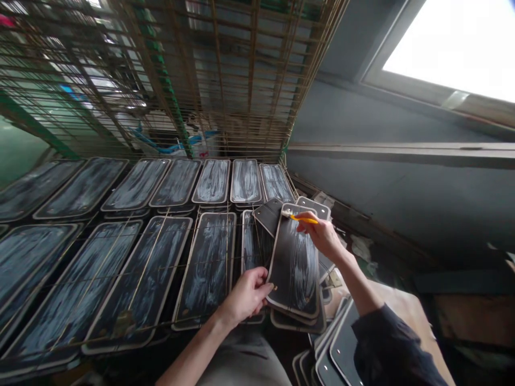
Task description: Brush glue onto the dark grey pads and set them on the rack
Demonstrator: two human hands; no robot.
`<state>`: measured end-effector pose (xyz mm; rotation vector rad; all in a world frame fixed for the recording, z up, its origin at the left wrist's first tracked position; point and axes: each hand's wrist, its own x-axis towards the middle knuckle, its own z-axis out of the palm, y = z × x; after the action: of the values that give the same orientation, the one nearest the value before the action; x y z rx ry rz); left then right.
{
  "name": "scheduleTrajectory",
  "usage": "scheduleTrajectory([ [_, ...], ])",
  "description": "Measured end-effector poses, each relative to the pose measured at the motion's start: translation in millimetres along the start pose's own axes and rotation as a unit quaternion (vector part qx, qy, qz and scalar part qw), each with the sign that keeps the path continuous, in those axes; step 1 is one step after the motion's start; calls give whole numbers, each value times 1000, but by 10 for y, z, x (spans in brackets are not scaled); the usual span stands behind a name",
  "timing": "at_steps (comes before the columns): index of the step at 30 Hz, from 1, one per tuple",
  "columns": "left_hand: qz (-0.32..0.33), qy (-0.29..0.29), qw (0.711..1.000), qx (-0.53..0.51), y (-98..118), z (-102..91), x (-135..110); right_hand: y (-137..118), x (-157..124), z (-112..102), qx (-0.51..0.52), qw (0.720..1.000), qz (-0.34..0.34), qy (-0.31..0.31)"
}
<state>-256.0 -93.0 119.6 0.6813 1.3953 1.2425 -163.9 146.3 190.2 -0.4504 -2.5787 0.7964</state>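
Observation:
My left hand point(247, 296) grips the near left edge of a black sole-shaped panel point(295, 265) that is streaked with white and has a pale rim. It lies on top of a small stack of like panels. My right hand point(322, 235) is closed on a yellow-handled brush point(302, 219), whose tip rests at the panel's far end.
Two rows of similar white-streaked black panels point(145, 279) lie on a wire rack point(120, 257) to the left. More wire shelves point(225, 80) rise behind. Further panels point(338, 348) are stacked at lower right, beside a grey wall and a bright window point(454, 48).

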Motion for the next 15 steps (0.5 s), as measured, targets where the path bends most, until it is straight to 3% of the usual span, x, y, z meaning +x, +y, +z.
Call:
scheduleTrajectory([
  [8, -5, -15, 999, -41, 66, -2, 2, -516, -718, -57, 69, 991, 44, -110],
  [15, -8, -24, 999, -29, 49, -22, -6, -744, -1248, -19, 142, 978, 78, -130],
])
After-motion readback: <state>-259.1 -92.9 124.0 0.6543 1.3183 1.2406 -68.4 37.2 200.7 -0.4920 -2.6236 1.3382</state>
